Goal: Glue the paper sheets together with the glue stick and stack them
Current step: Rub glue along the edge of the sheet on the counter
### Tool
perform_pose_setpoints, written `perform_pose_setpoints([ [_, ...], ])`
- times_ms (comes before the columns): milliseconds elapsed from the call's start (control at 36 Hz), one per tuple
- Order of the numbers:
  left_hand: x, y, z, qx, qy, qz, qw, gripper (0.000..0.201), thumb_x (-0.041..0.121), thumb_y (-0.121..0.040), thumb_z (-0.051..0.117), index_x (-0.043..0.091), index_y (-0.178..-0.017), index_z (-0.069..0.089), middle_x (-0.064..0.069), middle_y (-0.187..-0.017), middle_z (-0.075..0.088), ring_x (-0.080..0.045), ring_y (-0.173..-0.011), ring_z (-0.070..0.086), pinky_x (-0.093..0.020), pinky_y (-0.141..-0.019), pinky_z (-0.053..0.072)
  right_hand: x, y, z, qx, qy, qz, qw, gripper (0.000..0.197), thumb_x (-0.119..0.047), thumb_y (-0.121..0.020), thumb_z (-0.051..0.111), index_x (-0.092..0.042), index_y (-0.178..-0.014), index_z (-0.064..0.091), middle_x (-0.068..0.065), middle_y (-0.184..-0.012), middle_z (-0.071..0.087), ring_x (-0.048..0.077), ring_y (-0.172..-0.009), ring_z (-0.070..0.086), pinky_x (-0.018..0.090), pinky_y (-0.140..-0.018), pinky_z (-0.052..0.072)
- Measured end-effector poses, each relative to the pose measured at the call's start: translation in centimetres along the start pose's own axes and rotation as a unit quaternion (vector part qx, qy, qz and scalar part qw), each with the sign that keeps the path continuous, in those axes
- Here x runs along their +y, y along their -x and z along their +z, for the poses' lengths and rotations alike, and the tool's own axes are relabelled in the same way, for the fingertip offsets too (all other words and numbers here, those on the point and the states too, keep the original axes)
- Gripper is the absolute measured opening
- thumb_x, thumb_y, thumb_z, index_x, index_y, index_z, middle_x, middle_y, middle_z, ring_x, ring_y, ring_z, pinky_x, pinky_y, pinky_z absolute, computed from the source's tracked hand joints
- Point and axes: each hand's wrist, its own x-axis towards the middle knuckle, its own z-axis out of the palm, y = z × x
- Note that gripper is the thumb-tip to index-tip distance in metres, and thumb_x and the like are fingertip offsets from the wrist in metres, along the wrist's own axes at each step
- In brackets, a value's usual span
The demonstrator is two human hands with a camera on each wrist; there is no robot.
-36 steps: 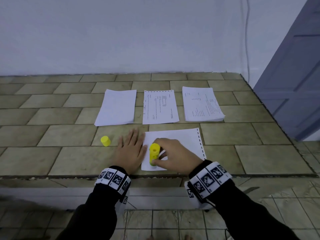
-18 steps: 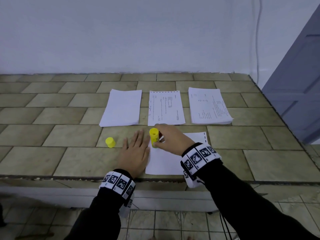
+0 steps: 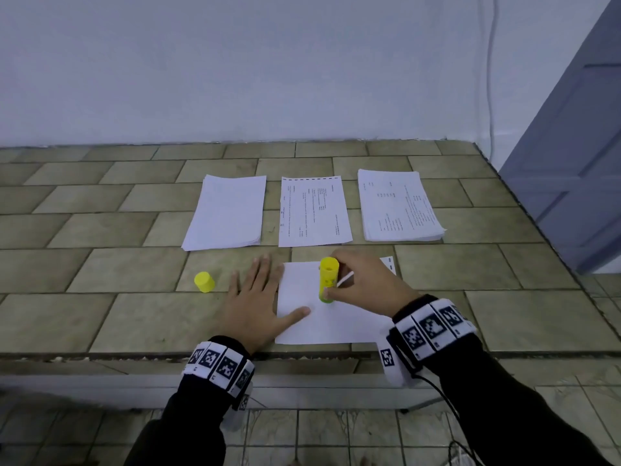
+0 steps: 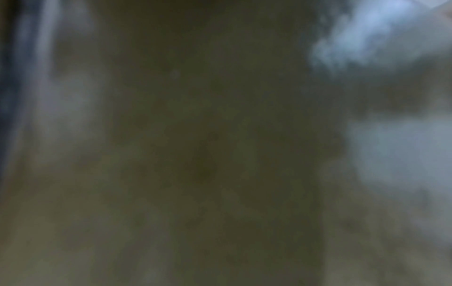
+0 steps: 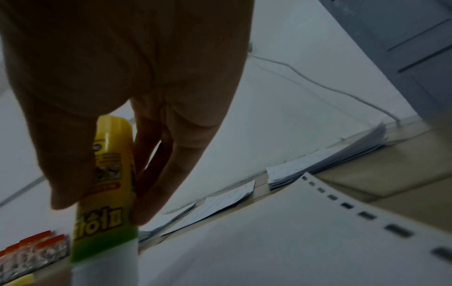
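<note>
Now, stage: gluing under way, judged early to mid; nothing from this sheet stacked yet.
Right hand (image 3: 364, 285): grip curled round the glue stick (image 3: 327, 279), thumb low on the tube, fingers behind it.
Glue stick: upright, bare end down on the sheet (image 3: 336, 326), left of the sheet's centre.
Left hand (image 3: 253, 302): grip flat and spread, holding nothing; palm on the bench (image 3: 141, 317), thumb pressing the sheet's left edge.
Cap (image 3: 204, 281): off, standing on the bench left of the left hand, apart from it.
Sheet: near front edge of bench, perforated strip at its right side.
Piles: blank pile (image 3: 226, 211), printed page (image 3: 312, 211), printed pile (image 3: 400, 205) in a row behind the sheet.
Left wrist view: blurred, tells nothing.
Left to do, as judged: finish the glue pass, lay a sheet on, press, move the pair to a pile, repeat.
</note>
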Motion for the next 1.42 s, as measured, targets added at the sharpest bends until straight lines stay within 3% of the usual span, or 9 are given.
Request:
perform_pose_setpoints([
  [83,0.1,0.0,-0.1,-0.003,-0.007,-0.001,1.0,0.131,0.1,-0.05,-0.015,0.026,-0.158,-0.003,0.001,-0.164,-0.017,-0.016,-0.15,-0.017,-0.048,-0.12,-0.011,0.4,1.1,-0.2,-0.028,-0.014,-0.004,0.999,0.02,-0.014,-0.075,0.079,-0.012,-0.087,0.063,0.005,-0.097,0.068,0.014,-0.087,0.066,0.035,-0.079,0.058],
  [222,0.1,0.0,-0.1,-0.004,-0.007,-0.001,1.0,0.131,0.1,-0.05,-0.015,0.026,-0.158,-0.004,0.0,-0.164,-0.018,-0.015,-0.15,-0.018,-0.049,-0.121,-0.011,0.6,2.2,0.0,-0.064,0.01,-0.035,0.997,0.021,-0.014,-0.075,0.078,-0.01,-0.092,0.067,0.002,-0.095,0.066,0.011,-0.085,0.064,0.03,-0.077,0.057],
  [528,0.0,0.0,0.0,-0.004,-0.024,-0.002,1.0,0.131,0.099,-0.05,-0.017,0.025,-0.158,-0.004,-0.001,-0.164,-0.018,-0.016,-0.15,-0.018,-0.049,-0.121,-0.008,1.0,1.2,-0.8,-0.06,0.033,-0.054,0.996,0.022,-0.013,-0.078,0.076,-0.01,-0.098,0.067,0.002,-0.101,0.067,0.011,-0.09,0.064,0.026,-0.08,0.055],
  [750,0.0,0.0,-0.1,-0.013,-0.03,-0.005,0.999,0.129,0.098,-0.051,-0.017,0.024,-0.157,-0.008,-0.002,-0.163,-0.02,-0.018,-0.15,-0.019,-0.05,-0.121,-0.007,1.7,-2.3,-2.2,0.031,0.02,0.008,0.999,0.012,-0.012,-0.078,0.072,-0.006,-0.084,0.063,0.009,-0.088,0.069,0.025,-0.086,0.066,0.044,-0.08,0.055],
  [972,-0.2,-0.1,0.0,-0.011,-0.017,-0.006,1.0,0.13,0.099,-0.053,-0.011,0.021,-0.157,-0.009,-0.001,-0.163,-0.019,-0.016,-0.15,-0.018,-0.048,-0.121,-0.01,2.9,-1.0,-3.7,0.055,-0.003,0.015,0.998,0.012,-0.008,-0.075,0.074,-0.01,-0.076,0.062,0.002,-0.084,0.071,0.02,-0.084,0.068,0.044,-0.081,0.054],
  [1083,-0.2,-0.1,0.0,0.0,0.001,-0.002,1.0,0.129,0.1,-0.054,-0.006,0.024,-0.158,-0.002,0.001,-0.164,-0.016,-0.015,-0.15,-0.016,-0.048,-0.121,-0.009,3.7,1.2,-4.7,0.02,-0.041,-0.002,0.999,0.011,-0.007,-0.075,0.077,-0.01,-0.077,0.067,-0.003,-0.086,0.073,0.015,-0.088,0.069,0.04,-0.082,0.057],
  [1194,-0.2,-0.1,0.1,0.008,0.009,0.001,1.0,0.124,0.1,-0.058,0.001,0.026,-0.158,0.004,0.001,-0.165,-0.013,-0.014,-0.151,-0.015,-0.049,-0.122,-0.007,4.1,3.1,-5.5,-0.016,-0.027,0.005,1.0,0.021,-0.008,-0.074,0.081,-0.015,-0.091,0.072,-0.013,-0.09,0.071,0.007,-0.085,0.068,0.026,-0.079,0.057],
  [1305,-0.3,-0.1,0.4,0.018,0.019,0.002,1.0,0.13,0.102,-0.053,-0.006,0.026,-0.158,0.007,0.001,-0.165,-0.01,-0.013,-0.151,-0.013,-0.048,-0.121,-0.008,4.1,4.2,-5.8,-0.053,-0.013,0.007,0.998,0.024,-0.01,-0.073,0.082,-0.013,-0.095,0.072,-0.012,-0.089,0.071,0.007,-0.083,0.068,0.024,-0.079,0.057],
  [1417,-0.5,-0.2,0.6,0.026,0.03,0.004,0.999,0.128,0.102,-0.056,-0.002,0.026,-0.158,0.009,0.001,-0.165,-0.009,-0.013,-0.151,-0.012,-0.049,-0.121,-0.008,4.1,4.8,-6.1,-0.09,0.018,0.005,0.996,0.026,-0.013,-0.073,0.082,-0.022,-0.093,0.071,-0.013,-0.089,0.07,0.002,-0.083,0.065,0.017,-0.076,0.054],
])
